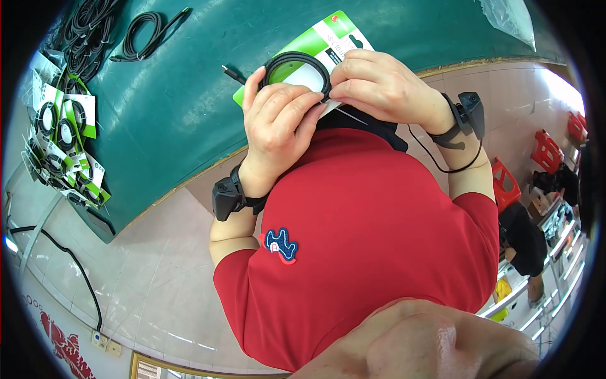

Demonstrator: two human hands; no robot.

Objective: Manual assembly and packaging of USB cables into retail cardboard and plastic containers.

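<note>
A coiled black cable (297, 58) lies against a green and white backing card (346, 26) close to my body, at the table's near edge. My left hand (276, 120) is closed round the coil's lower left part, and a cable plug (232, 74) sticks out beyond its fingers. At the coil's right side my right hand (377, 86) makes a pinch over the card. Its fingertips almost meet those of the left hand. What is between them is too small to make out.
On the green table (189, 107), another coiled cable (142, 38) lies beside a pile of black cables (91, 38). Several carded cables (66, 136) are heaped at the left edge. A clear plastic bag (510, 22) lies far right. Red stools (548, 151) and another person (525, 237) are off to the right.
</note>
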